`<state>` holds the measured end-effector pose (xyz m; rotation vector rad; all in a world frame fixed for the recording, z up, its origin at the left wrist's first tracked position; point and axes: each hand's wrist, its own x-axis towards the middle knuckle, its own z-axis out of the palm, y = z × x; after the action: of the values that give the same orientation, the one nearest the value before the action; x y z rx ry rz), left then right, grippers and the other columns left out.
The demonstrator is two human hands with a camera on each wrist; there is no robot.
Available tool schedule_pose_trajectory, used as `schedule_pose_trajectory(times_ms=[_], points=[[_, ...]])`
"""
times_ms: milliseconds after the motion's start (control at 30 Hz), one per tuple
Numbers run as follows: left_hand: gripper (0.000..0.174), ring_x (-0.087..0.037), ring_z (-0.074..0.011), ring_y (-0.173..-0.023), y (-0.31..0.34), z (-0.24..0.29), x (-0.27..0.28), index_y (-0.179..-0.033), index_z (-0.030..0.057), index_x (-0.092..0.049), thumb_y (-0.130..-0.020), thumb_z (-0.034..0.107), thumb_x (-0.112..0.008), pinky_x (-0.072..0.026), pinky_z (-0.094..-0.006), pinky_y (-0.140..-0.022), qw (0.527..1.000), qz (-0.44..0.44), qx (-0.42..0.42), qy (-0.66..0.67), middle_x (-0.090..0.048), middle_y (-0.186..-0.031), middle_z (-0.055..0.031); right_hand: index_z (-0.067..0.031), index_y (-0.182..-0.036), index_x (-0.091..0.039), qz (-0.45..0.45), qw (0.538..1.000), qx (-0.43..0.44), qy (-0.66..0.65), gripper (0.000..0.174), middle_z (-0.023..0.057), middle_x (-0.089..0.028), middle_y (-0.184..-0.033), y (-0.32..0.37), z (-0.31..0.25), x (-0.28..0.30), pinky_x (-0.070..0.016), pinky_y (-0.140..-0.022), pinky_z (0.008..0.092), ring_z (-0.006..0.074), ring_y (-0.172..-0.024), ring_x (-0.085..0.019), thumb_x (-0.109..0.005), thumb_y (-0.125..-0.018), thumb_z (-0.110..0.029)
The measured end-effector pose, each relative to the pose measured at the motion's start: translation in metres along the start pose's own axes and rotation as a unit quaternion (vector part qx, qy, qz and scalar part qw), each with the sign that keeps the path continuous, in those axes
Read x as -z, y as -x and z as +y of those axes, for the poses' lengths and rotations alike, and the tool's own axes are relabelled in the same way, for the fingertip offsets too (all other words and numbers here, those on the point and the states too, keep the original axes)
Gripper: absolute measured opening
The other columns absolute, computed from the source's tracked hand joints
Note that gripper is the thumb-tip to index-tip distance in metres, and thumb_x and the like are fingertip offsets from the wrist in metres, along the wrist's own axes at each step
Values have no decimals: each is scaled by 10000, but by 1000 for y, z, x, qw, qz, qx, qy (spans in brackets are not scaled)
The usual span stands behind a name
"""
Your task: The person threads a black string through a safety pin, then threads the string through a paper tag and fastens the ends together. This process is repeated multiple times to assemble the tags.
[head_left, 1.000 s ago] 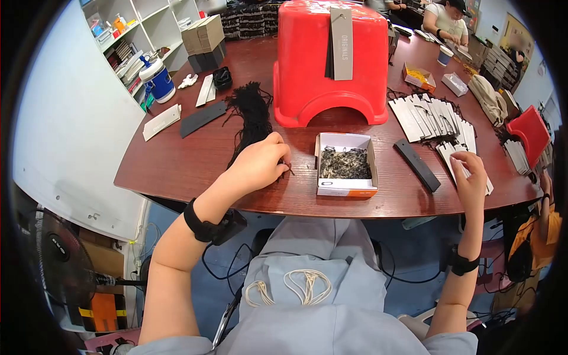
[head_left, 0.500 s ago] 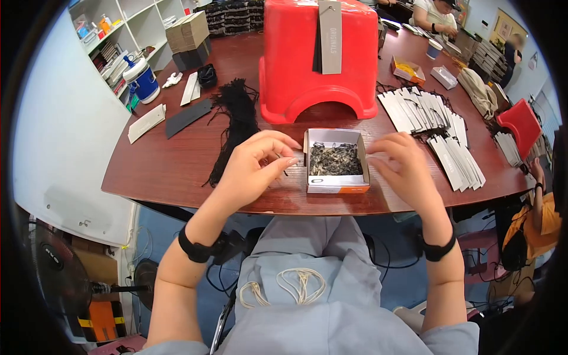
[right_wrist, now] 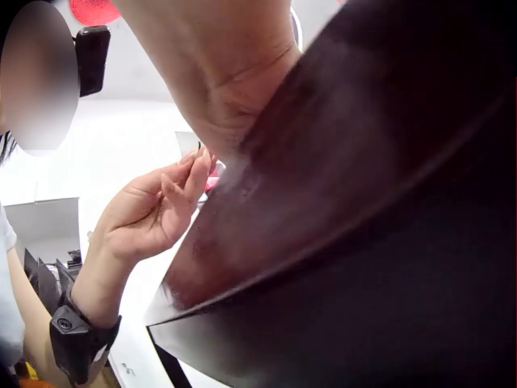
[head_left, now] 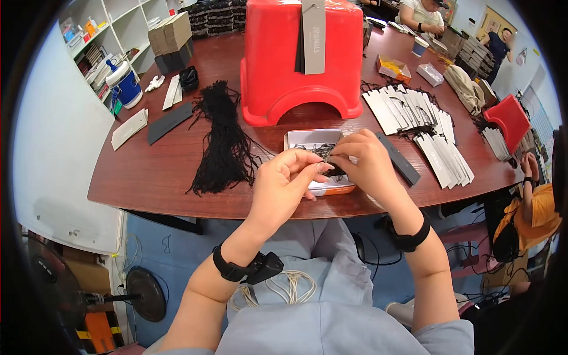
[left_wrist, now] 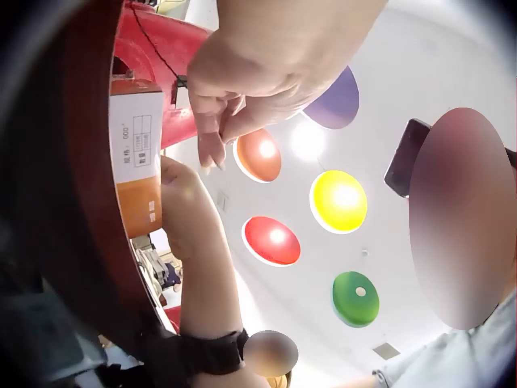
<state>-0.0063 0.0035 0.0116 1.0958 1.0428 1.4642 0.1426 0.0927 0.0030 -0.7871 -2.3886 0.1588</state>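
Observation:
Above a small open box (head_left: 329, 188) of little dark and brass-coloured metal pins (head_left: 307, 148), my two hands meet at the fingertips. My left hand (head_left: 283, 184) pinches a thin black string between thumb and forefinger. From the right, my right hand (head_left: 368, 163) pinches at the same spot, its thumb and fingers against the left fingertips; I cannot tell whether a pin is between them. The left wrist view shows the left hand (left_wrist: 258, 85) over the labelled side of the box (left_wrist: 136, 158). A bundle of black strings (head_left: 222, 142) lies left of the box.
Behind the box stands an upturned red stool (head_left: 302, 71) with a hanging grey tag (head_left: 314, 38). Strung pale tags (head_left: 408, 112) and a black tag strip (head_left: 397, 160) lie to the right. More tags (head_left: 170, 123) lie at left. The table's front edge is close to my forearms.
My right hand has come from the tags at right to the box and met the left fingertips. My left hand has moved right, from beside the string bundle to over the box.

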Motion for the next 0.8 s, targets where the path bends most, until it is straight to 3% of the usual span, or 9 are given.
schedule_pose_trajectory(times_ms=[67, 100, 167, 200, 367, 500, 567, 800], points=[[110, -569, -98, -667, 2, 1, 3, -874, -20, -571, -787, 36, -533, -431, -175, -531, 990, 21, -2, -136, -586, -798, -58, -30, -731, -628, 84, 995, -7, -52, 99, 54, -601, -717, 1, -5, 3, -424, -602, 286, 176, -659, -527, -631, -634, -51], [110, -569, -98, -667, 1, -2, 4, -874, -20, -571, -787, 36, -533, -431, -175, -531, 990, 23, 0, -137, -586, -798, -58, -30, -731, -628, 83, 995, -8, -54, 99, 54, -601, -717, 2, -8, 5, -424, -602, 286, 176, -659, -527, -631, -634, -51], [86, -525, -65, -624, -4, -12, 5, -829, -11, -604, -768, 19, -551, -409, -170, -544, 977, 38, -109, -178, -551, -754, -25, -27, -765, -634, 41, 957, -189, -217, 112, 90, -614, -741, 3, -16, 9, -448, -583, 244, 167, -635, -576, -636, -663, -72], [86, -525, -65, -624, -4, -12, 3, -829, -11, -604, -768, 19, -551, -409, -170, -544, 977, 38, -109, -178, -551, -754, -25, -2, -804, -625, 31, 944, -204, -256, 126, 94, -623, -720, 4, -19, 11, -449, -550, 211, 117, -591, -578, -621, -689, -53], [145, -521, -83, -586, -5, -15, -1, -870, -3, -595, -727, 5, -575, -419, -202, -545, 955, 55, -186, -223, -573, -735, -54, 22, -832, -609, 23, 918, -224, -328, 143, 64, -624, -725, 5, -21, 8, -451, -567, 212, 75, -636, -564, -605, -697, -25], [226, -518, -74, -591, -4, -12, -4, -942, 12, -556, -719, -7, -581, -423, -202, -551, 974, 84, -128, -165, -574, -699, -44, 15, -914, -576, 25, 897, -224, -380, 207, 54, -619, -719, 6, -21, 5, -447, -554, 211, 63, -635, -550, -583, -708, -4], [285, -492, -34, -595, -6, -11, -3, -1001, 20, -476, -735, -23, -567, -369, -153, -525, 978, 63, -116, -161, -545, -666, 0, 9, -934, -565, 26, 901, -218, -375, 225, 53, -617, -715, 6, -21, 4, -446, -552, 212, 62, -633, -546, -579, -709, 0], [297, -484, -49, -570, -8, -10, -1, -973, 22, -432, -716, -37, -568, -390, -184, -511, 993, 36, -56, -100, -538, -653, -26, -2, -949, -548, 68, 926, -174, -329, 247, 62, -614, -707, 9, -27, 1, -451, -562, 221, 88, -648, -564, -570, -703, 16]])
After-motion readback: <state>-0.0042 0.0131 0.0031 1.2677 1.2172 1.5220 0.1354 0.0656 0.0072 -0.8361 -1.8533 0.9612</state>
